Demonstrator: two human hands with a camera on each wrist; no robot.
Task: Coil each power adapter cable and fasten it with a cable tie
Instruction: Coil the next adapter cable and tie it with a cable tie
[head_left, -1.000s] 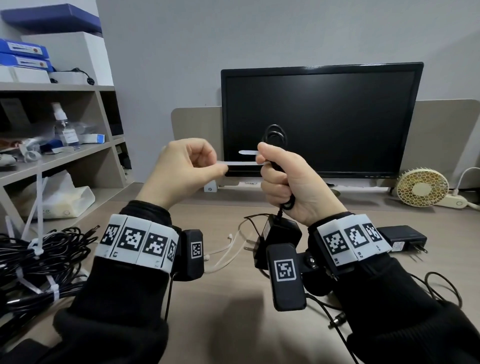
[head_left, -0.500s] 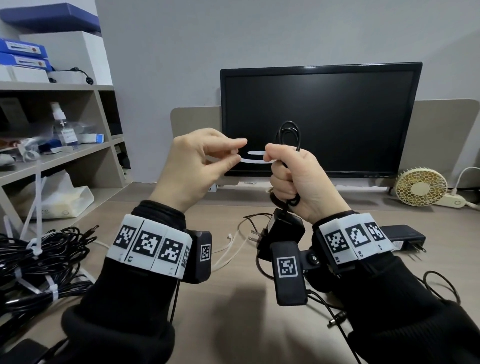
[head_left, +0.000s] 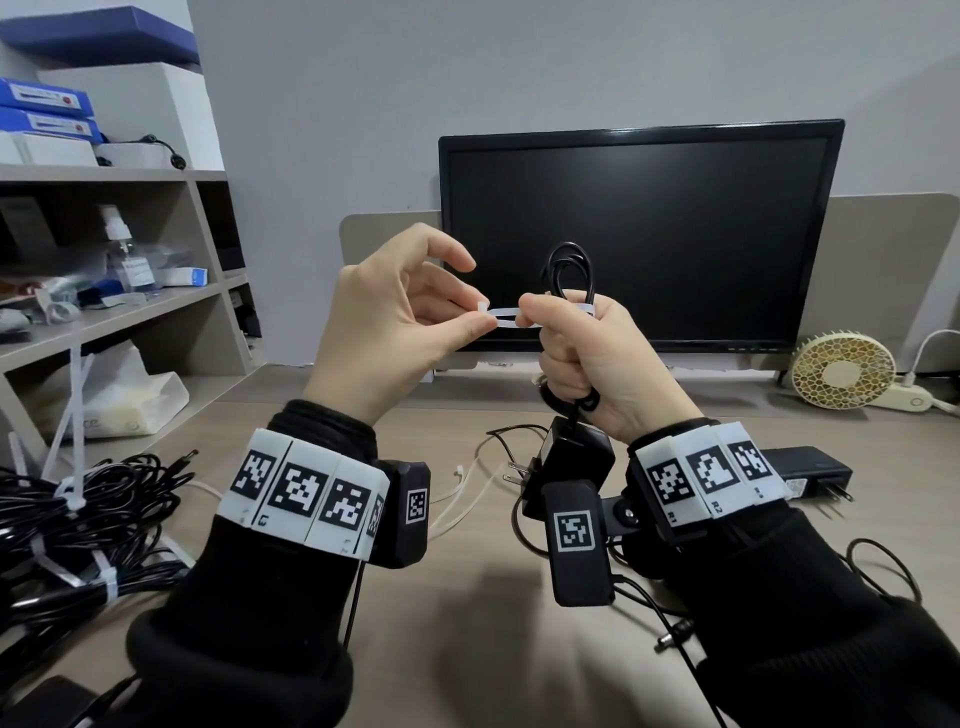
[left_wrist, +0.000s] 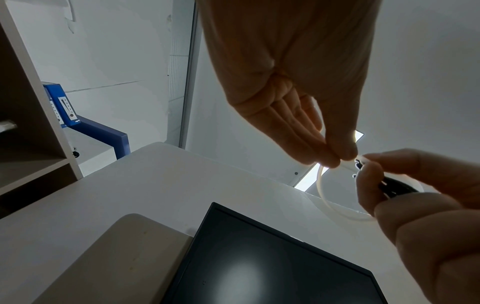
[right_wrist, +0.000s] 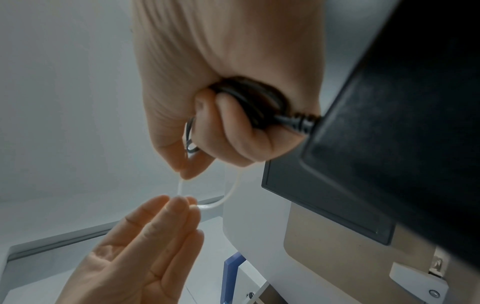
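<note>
My right hand (head_left: 535, 317) grips a coiled black cable (head_left: 569, 270) in its fist, raised in front of the monitor. The coil's top loop sticks out above the fist. The black adapter block (head_left: 571, 457) hangs below on its cord (right_wrist: 293, 120). A white cable tie (head_left: 506, 314) curves around the coil. My left hand (head_left: 480, 319) pinches one end of it between thumb and fingers, close to my right thumb. In the left wrist view the cable tie (left_wrist: 322, 191) forms an open loop around the coiled cable (left_wrist: 394, 186). Whether the tip is in the tie's head is hidden.
A pile of tied black cables (head_left: 78, 519) lies at the left desk edge. Loose white ties (head_left: 467, 493) lie between my wrists. Another adapter (head_left: 810, 470) and a loose barrel plug (head_left: 675, 636) lie to the right. Monitor (head_left: 639, 234), small fan (head_left: 841, 371) and shelf (head_left: 104, 312) stand behind.
Both hands have risen a little. The tie stuck out straight before; my left hand has bent its end round toward my right thumb, making a loop.
</note>
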